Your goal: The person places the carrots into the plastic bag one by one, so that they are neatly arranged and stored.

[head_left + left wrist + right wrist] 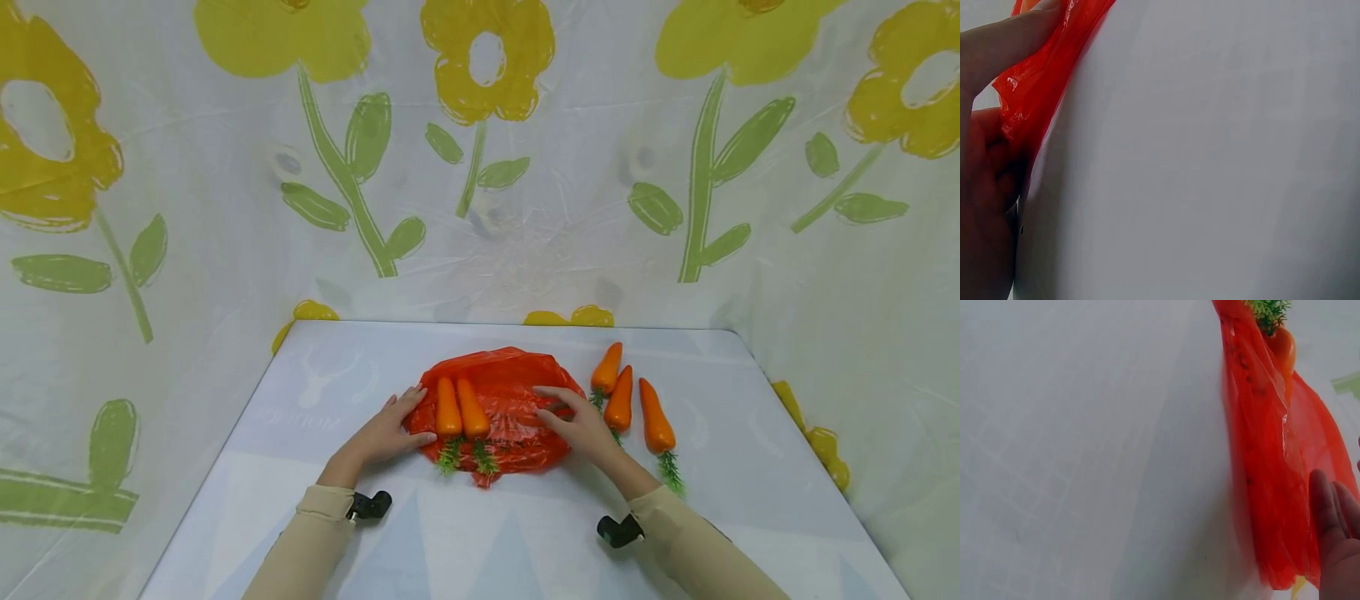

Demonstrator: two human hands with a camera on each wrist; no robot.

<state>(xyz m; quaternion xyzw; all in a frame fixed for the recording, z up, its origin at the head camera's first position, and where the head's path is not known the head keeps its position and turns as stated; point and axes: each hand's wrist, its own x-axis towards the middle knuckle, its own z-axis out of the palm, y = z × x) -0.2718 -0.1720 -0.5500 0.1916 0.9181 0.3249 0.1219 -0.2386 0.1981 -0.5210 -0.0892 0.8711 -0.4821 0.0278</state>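
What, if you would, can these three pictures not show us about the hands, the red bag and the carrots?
- Head view: whether the two carrots lie on or inside the red bag; the film is too thin to tell.
- Left wrist view: left hand cut by the edge, blurred.
- Right wrist view: right hand mostly outside the frame.

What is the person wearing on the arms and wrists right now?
Both arms wear long beige sleeves, left sleeve and right sleeve, with snug cuffs at the wrists. A small black camera unit sits at each cuff: left one, right one. The left hand and right hand are bare, ungloved.
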